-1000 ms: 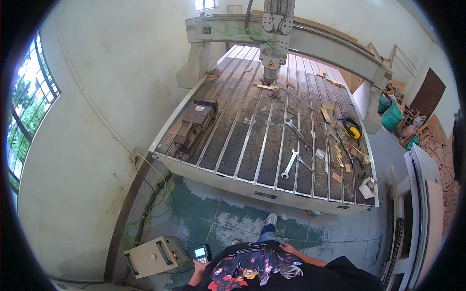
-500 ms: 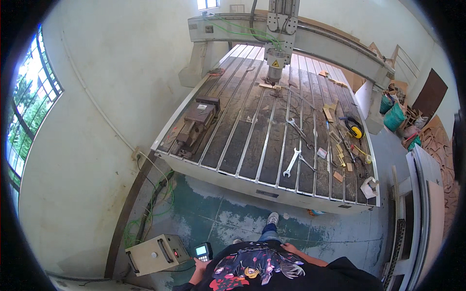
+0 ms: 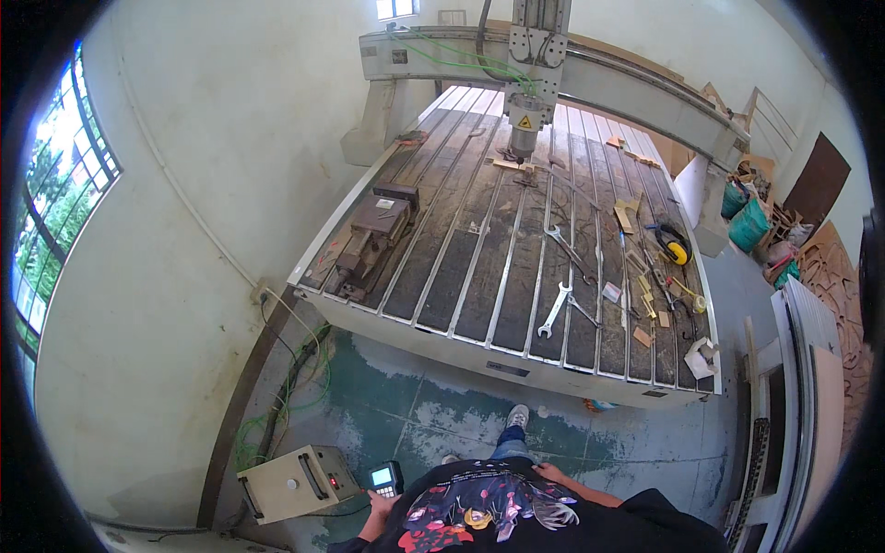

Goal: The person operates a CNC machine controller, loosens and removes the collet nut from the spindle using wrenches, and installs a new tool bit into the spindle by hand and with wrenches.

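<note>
Beige control box [image 3: 293, 481] (yellow earmuffs [image 3: 676, 247]).

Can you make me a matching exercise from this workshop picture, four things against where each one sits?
Things:
1. handheld controller
2. beige box
3. ear defenders
4. vise

Places:
A. left part of the machine bed
B. in the left hand
C. on the floor, left of the person
D. right part of the machine bed

Pairs: 1-B, 2-C, 3-D, 4-A

Machine bed [image 3: 479, 249] dark worn slats, metal rails; wrenches [image 3: 556, 309] shiny steel.
</note>
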Available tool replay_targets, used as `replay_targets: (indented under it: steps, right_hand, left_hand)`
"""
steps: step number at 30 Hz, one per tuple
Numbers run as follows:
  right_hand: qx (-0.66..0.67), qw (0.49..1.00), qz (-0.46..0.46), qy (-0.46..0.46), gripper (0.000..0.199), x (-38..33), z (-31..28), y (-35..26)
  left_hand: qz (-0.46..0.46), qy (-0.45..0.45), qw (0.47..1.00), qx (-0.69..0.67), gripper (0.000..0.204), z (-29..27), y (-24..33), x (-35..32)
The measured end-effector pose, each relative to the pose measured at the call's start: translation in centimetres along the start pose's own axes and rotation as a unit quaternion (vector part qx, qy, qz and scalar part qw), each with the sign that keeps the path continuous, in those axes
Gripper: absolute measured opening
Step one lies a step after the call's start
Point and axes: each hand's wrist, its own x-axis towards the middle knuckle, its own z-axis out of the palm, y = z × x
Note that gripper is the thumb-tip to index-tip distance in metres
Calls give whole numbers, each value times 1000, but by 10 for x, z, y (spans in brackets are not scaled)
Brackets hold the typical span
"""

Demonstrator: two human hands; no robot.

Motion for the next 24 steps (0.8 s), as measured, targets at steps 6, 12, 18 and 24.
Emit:
replay_targets:
  steps: [6, 12, 18, 24]
  right_hand:
    - [48, 998, -9, 26, 57, -13, 0, -8]
    - [41, 999, -13, 24, 57, -13, -4, -12]
    - [19, 1000, 18, 13, 58, -16, -5, -17]
    - [26, 1000, 9, -8, 42, -12, -9, -19]
  left_hand:
    - [-25, 10, 999, 25, 140, 2, 0, -3]
    - [-13, 20, 999, 23, 139, 3, -2, 0]
    - [-12, 32, 999, 21, 136, 4, -2, 1]
    - [1, 29, 999, 39, 135, 1, -3, -2]
